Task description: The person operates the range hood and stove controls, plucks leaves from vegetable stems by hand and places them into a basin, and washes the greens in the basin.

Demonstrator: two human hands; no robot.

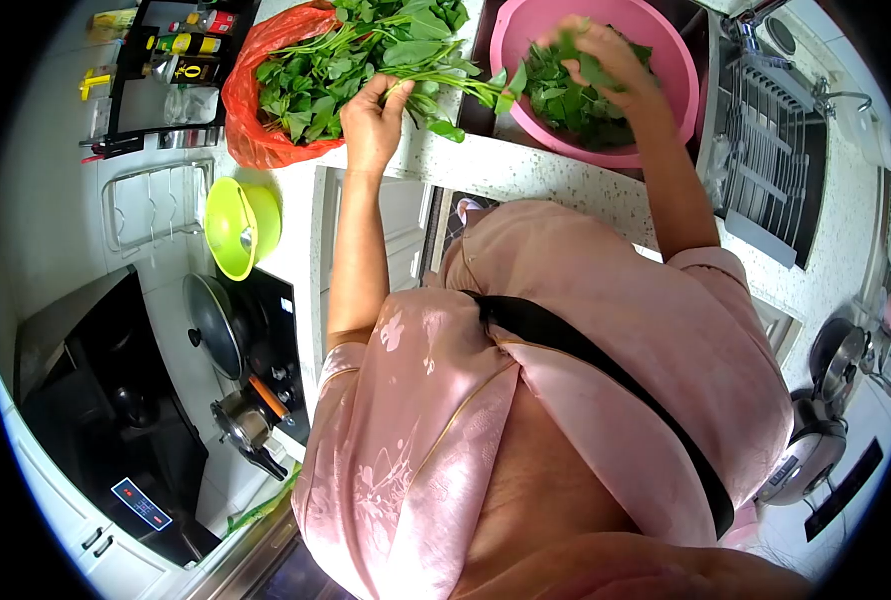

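Long green stems with leaves lie between the fingers of my left hand (373, 122), at the edge of a leafy pile (311, 85). That pile rests in and over a red plastic bag (246, 110) on the speckled counter. Over a pink basin (511, 45) is my right hand (606, 65), slightly blurred, with a green leaf at its fingers. Loose leaves (561, 95) lie inside the basin below it. The basin stands in the sink area, and the stems in my left hand point toward its rim.
A lime-green basin (228, 228) stands on the left counter, near a stove with a lidded pan (216, 325) and a pot (246, 418). Bottles fill a black rack (171, 70) at the upper left. A dish rack (766, 160) is right of the pink basin.
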